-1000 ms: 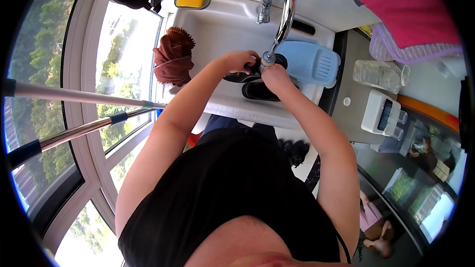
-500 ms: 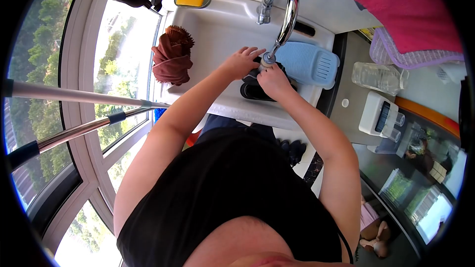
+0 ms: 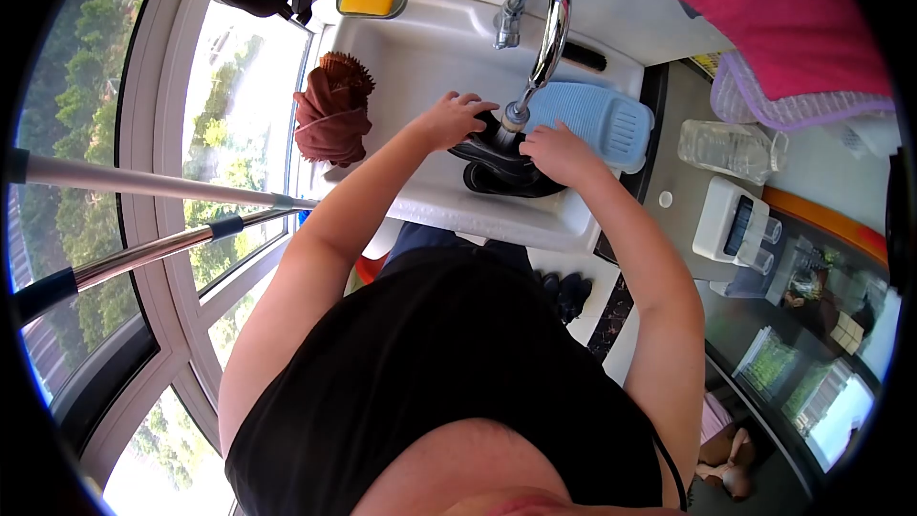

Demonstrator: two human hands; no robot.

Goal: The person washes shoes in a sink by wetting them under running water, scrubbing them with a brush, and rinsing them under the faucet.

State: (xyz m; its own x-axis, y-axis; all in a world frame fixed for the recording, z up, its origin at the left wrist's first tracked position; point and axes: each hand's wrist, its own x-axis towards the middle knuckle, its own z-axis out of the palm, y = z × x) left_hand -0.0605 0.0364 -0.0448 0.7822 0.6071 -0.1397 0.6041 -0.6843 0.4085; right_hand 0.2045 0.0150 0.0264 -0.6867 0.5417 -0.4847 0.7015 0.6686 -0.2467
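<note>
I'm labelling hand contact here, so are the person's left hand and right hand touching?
Apart. The head view shows a plain gap between the left hand and the right hand, with the faucet's tip and black shoe visible between them.

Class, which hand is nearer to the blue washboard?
Right: the right hand overlaps an edge of the blue washboard in view; the left hand is farther off, left of the faucet tip.

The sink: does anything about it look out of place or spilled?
No spill or damage stands out. Slightly untidy: the blue washboard lies slanted, its slotted end reaching over the right rim of the sink, and a brown cloth sits crumpled at the left edge.
</note>
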